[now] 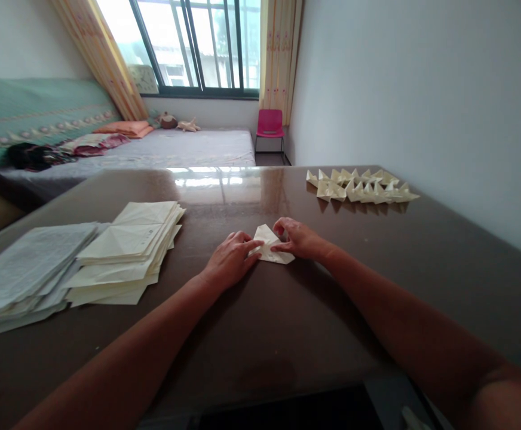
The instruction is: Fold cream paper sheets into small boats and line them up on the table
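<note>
A small cream sheet of folded paper [267, 236] lies on the table, pointed toward the far side and wider at the near edge. My left hand [232, 258] presses its left side, with thumb and index finger on the paper. At the right side, my right hand [299, 237] has its thumb on the paper and its bent fingers by the right edge. Both hands grip the paper against the tabletop. Parts of its folds are hidden under my fingers.
On the brown glossy table [242, 334], a stack of creased cream sheets [126, 239] stands left, beside a pile of grey printed paper [31, 263]. Several folded paper shapes [363, 186] stand in rows at the far right. Beyond are a bed [198, 146] and a pink chair [270, 124].
</note>
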Demonstrator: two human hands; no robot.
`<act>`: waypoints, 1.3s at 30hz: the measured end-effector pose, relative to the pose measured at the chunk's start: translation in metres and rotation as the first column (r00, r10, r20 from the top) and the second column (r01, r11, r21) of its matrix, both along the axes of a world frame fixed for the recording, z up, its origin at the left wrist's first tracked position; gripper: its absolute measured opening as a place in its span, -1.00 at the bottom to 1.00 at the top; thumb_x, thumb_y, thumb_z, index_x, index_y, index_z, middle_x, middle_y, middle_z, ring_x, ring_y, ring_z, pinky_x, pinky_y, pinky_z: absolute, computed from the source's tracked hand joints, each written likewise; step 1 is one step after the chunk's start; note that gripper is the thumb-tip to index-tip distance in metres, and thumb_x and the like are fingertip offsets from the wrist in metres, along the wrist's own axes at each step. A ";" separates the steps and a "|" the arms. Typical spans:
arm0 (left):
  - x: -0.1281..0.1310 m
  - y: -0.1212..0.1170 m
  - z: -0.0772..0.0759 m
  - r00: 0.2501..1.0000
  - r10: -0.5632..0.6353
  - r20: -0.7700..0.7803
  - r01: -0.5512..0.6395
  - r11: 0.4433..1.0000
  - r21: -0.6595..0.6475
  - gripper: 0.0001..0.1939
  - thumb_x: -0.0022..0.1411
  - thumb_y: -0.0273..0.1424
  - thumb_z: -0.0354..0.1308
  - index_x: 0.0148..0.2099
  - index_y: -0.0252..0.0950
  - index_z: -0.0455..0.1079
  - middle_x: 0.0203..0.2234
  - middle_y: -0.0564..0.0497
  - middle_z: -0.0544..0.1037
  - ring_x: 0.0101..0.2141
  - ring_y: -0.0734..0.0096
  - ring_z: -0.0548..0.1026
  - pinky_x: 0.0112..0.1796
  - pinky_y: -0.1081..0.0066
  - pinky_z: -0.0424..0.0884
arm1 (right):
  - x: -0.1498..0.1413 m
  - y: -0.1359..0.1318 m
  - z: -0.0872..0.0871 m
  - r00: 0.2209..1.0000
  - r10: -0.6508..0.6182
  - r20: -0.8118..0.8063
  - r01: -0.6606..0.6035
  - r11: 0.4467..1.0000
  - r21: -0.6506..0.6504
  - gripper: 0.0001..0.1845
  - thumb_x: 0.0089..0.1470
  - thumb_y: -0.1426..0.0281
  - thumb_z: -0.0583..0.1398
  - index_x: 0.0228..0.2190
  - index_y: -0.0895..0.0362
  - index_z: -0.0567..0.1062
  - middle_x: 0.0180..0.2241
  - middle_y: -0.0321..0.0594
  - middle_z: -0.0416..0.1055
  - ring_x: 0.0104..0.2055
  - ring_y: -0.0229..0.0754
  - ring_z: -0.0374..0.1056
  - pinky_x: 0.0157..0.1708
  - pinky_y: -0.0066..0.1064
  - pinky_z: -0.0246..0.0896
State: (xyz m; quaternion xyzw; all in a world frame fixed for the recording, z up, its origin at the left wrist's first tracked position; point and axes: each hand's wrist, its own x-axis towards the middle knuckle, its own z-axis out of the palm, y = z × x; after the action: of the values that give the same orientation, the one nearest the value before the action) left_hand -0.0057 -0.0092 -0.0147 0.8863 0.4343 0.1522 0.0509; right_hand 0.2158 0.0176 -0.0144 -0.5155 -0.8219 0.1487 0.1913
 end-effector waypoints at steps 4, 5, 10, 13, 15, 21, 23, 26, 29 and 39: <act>0.002 -0.004 0.003 0.995 -0.077 -0.071 0.080 0.996 0.043 -0.65 0.30 -0.18 -0.01 0.05 -0.11 0.43 -0.09 -0.04 0.45 -0.12 0.23 0.35 -0.09 0.28 0.35 | 0.000 0.006 -0.009 0.998 -0.039 -0.050 0.041 0.998 0.053 -0.48 0.08 0.30 0.21 0.06 0.21 0.30 -0.04 -0.05 0.36 -0.13 -0.19 0.32 -0.16 -0.38 0.22; 0.002 -0.004 0.004 0.992 -0.093 -0.090 0.098 0.993 0.058 -0.64 0.29 -0.16 0.00 0.05 -0.11 0.42 -0.08 -0.03 0.45 -0.12 0.23 0.35 -0.10 0.29 0.35 | -0.001 0.008 -0.010 0.998 -0.038 -0.055 0.041 0.997 0.068 -0.49 0.12 0.33 0.17 0.09 0.20 0.28 -0.01 -0.04 0.35 -0.10 -0.18 0.32 -0.14 -0.37 0.22; 0.005 -0.004 0.010 0.961 -0.173 -0.216 0.200 0.974 0.107 -0.68 0.36 -0.25 -0.08 0.07 0.00 0.38 -0.06 0.04 0.48 -0.16 0.28 0.35 -0.16 0.33 0.33 | -0.009 0.017 -0.010 0.988 0.130 0.082 -0.145 0.965 0.219 -0.56 0.26 0.36 0.00 0.16 -0.02 0.25 0.18 -0.18 0.21 0.18 -0.10 0.07 0.09 -0.20 0.05; 0.005 -0.004 0.011 0.945 -0.197 -0.259 0.237 0.963 0.132 -0.70 0.35 -0.29 -0.05 0.06 0.00 0.38 -0.02 0.06 0.47 -0.08 0.27 0.34 -0.10 0.30 0.30 | -0.014 0.020 -0.009 0.967 0.195 0.163 -0.223 0.958 0.178 -0.59 0.29 0.33 -0.04 0.12 -0.02 0.31 0.11 -0.17 0.30 0.16 -0.11 0.09 0.09 -0.20 0.02; 0.005 -0.004 0.012 0.945 -0.209 -0.252 0.252 0.955 0.155 -0.72 0.34 -0.31 -0.02 0.04 0.00 0.39 0.02 0.07 0.44 0.00 0.25 0.30 -0.04 0.26 0.27 | -0.013 0.022 -0.006 0.972 0.143 0.187 -0.175 0.969 0.172 -0.65 0.28 0.31 -0.01 0.00 0.01 0.44 0.00 -0.13 0.38 0.08 -0.11 0.18 0.04 -0.24 0.05; 0.004 -0.007 0.013 0.965 -0.197 -0.176 0.222 0.966 0.135 -0.70 0.32 -0.44 -0.03 -0.02 -0.10 0.45 -0.13 -0.04 0.43 -0.14 0.30 0.32 -0.13 0.33 0.33 | 0.016 0.018 0.013 0.992 0.066 0.110 -0.051 0.989 -0.139 -0.75 0.08 0.23 0.18 -0.35 0.14 0.55 -0.38 -0.23 0.49 -0.35 -0.25 0.35 -0.37 -0.49 0.14; 0.003 -0.008 0.012 0.971 -0.191 -0.147 0.205 0.975 0.089 -0.68 0.31 -0.49 -0.06 -0.01 -0.15 0.45 -0.19 -0.05 0.44 -0.18 0.33 0.33 -0.18 0.38 0.36 | 0.024 0.014 0.018 0.993 0.105 0.049 -0.086 0.951 -0.297 -0.77 0.02 0.26 0.21 -0.38 0.17 0.53 -0.47 -0.28 0.47 -0.45 -0.29 0.33 -0.48 -0.52 0.11; 0.003 -0.009 0.010 0.977 -0.180 -0.119 0.187 0.981 0.053 -0.65 0.28 -0.53 -0.08 -0.03 -0.21 0.46 -0.23 -0.06 0.44 -0.20 0.34 0.34 -0.19 0.40 0.37 | 0.026 0.005 0.023 0.988 0.150 -0.027 -0.146 0.885 -0.443 -0.81 -0.01 0.32 0.20 -0.36 0.18 0.51 -0.53 -0.31 0.44 -0.52 -0.33 0.31 -0.55 -0.55 0.09; 0.003 -0.010 0.010 0.977 -0.178 -0.116 0.184 0.982 0.037 -0.64 0.26 -0.55 -0.09 -0.03 -0.24 0.46 -0.23 -0.07 0.44 -0.20 0.35 0.35 -0.17 0.38 0.37 | 0.018 -0.002 0.024 0.988 0.150 -0.023 -0.147 0.910 -0.389 -0.85 -0.08 0.37 0.24 -0.41 0.18 0.50 -0.52 -0.31 0.42 -0.52 -0.34 0.30 -0.56 -0.56 0.07; 0.003 -0.024 0.020 0.948 -0.289 -0.132 0.292 0.956 0.003 -0.51 0.23 -0.08 0.06 0.08 -0.28 0.35 -0.06 -0.12 0.45 -0.02 0.18 0.34 -0.01 0.25 0.33 | 0.014 -0.006 0.023 0.930 0.367 -0.023 -0.362 0.900 -0.244 -0.79 0.00 0.32 0.24 -0.29 0.14 0.53 -0.40 -0.29 0.37 -0.42 -0.33 0.27 -0.42 -0.53 0.15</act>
State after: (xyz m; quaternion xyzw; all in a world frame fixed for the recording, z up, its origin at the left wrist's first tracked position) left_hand -0.0027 -0.0331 0.0054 0.9492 0.2997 0.0896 0.0343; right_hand 0.2300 0.0116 0.0081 -0.3739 -0.8814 0.2759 0.0855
